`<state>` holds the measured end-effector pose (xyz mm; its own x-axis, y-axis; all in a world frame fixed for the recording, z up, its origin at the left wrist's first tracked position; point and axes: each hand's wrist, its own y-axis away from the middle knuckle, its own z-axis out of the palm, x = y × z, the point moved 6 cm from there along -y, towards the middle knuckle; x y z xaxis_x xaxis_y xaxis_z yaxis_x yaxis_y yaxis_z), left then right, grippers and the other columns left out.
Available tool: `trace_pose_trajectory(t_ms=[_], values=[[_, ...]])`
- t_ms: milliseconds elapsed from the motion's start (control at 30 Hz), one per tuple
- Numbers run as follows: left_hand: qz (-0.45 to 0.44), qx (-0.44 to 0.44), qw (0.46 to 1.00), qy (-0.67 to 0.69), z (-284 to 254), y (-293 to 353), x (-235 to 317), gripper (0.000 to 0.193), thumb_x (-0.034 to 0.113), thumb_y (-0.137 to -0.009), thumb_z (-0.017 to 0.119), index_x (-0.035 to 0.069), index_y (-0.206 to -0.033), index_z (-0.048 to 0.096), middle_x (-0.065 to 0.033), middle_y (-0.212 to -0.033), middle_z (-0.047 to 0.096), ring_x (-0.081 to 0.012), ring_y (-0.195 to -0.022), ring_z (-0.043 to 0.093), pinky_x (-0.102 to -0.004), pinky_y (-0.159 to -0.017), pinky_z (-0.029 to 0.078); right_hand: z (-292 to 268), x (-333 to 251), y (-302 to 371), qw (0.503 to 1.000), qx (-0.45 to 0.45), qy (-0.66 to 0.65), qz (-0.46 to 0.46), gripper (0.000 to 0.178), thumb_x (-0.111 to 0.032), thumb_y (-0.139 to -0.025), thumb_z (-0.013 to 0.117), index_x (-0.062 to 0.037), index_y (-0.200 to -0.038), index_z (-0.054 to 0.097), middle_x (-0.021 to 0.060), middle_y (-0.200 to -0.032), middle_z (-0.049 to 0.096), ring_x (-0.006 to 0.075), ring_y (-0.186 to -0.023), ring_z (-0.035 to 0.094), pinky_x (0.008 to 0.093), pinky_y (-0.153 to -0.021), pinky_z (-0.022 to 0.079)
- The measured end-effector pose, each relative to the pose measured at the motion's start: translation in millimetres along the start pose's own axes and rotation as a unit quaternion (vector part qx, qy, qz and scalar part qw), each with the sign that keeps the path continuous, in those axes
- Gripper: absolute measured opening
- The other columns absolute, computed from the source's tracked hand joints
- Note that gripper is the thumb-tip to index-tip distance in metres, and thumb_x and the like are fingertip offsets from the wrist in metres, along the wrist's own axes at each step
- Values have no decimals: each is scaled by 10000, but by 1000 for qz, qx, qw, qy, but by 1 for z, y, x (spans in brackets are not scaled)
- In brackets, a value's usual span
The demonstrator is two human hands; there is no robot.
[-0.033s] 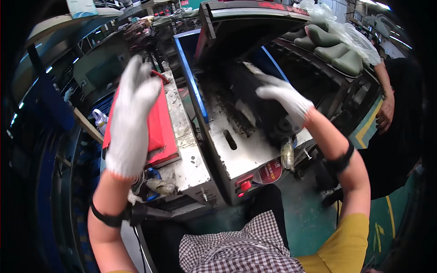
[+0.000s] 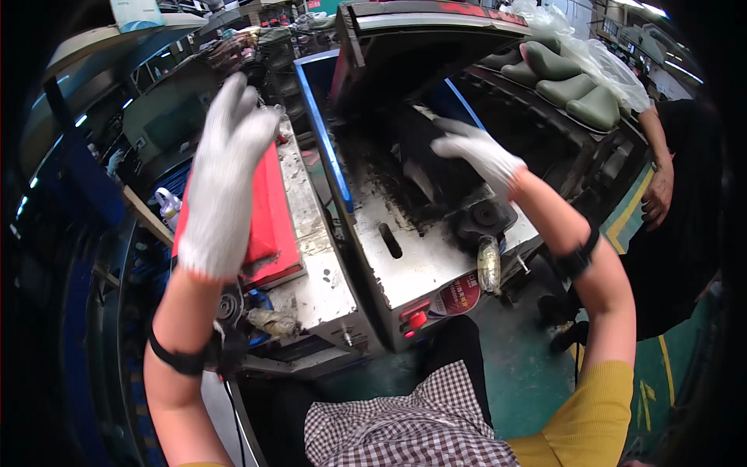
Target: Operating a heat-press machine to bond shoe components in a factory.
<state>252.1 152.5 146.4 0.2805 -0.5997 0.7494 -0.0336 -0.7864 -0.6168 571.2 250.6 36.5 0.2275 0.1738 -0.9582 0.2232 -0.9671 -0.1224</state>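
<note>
Think of the view as a clock. At 9 o'clock, far to the left, is a white bottle (image 2: pixel 168 205). Next to it, a bit past 9, the left hand (image 2: pixel 219 191) is up in a white glove. Its fingers are open and point to 12, with the thumb apart from them. Partly behind it is a flat red block (image 2: pixel 272 233), which lies on a pale worn table top (image 2: pixel 319 284) near 9. I can't tell if the hand touches the block.

At 6 is a checked apron (image 2: pixel 405 428). Between 12 and 1, a big dark lid (image 2: pixel 428 66) is tipped up over a scuffed metal machine (image 2: pixel 420 268). A red button (image 2: pixel 418 320) is on the machine's front, at 5. The black block (image 2: pixel 447 183) sits in the machine under the lid, near 2. The right hand (image 2: pixel 478 152), gloved in white too, is right by it, also near 2. Its fingers are loosely open and point to about 10. I can't tell if they touch the black block.

Farther out at 2 are green boot shapes (image 2: pixel 576 92). At 3 is another person's bare hand (image 2: pixel 657 201).
</note>
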Motion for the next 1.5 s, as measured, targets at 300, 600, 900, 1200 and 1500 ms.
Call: trace_pose_trajectory(t_ms=[300,600,900,1200,1500], values=[[156,-8,980,-121,70,-167,12,724,426,-1019,633,-44,-1545,468,-249,-1481,594,-318,-1398,546,-394,-1184,399,5,82,-123,861,-136,469,141,1095,-593,-856,727,-318,-1728,126,263,-1709,283,464,-1485,448,568,-937,622],[293,-298,831,-367,130,-196,73,691,491,-1020,595,0,-1503,536,-149,-1259,688,-239,-1107,630,-371,-984,495,14,74,-112,815,-109,559,107,1105,-640,-860,698,-251,-1729,139,289,-1663,363,507,-1417,511,519,-1149,485],[195,-211,940,-185,153,-213,35,616,315,-930,706,19,-1451,561,-189,-1295,666,-224,-1122,653,-342,-922,537,10,35,-83,825,-131,547,60,1031,-715,-907,614,-110,-1681,299,317,-1589,459,455,-1461,478,454,-1214,390],[343,-87,898,-261,181,-76,-19,525,249,-882,736,135,-1377,603,-187,-1248,661,-374,-1220,628,-471,-1068,491,66,-6,151,889,-4,396,-228,411,-240,-888,746,-100,-1273,702,135,-1171,721,392,-1242,628,535,-1132,448],[383,-91,880,-263,212,27,-80,625,13,-690,685,121,-1294,564,-126,-1126,629,-366,-1133,613,-539,-973,468,72,25,179,854,144,383,-320,464,56,-680,723,-127,-1105,734,82,-1129,717,384,-1238,637,602,-1171,422]])
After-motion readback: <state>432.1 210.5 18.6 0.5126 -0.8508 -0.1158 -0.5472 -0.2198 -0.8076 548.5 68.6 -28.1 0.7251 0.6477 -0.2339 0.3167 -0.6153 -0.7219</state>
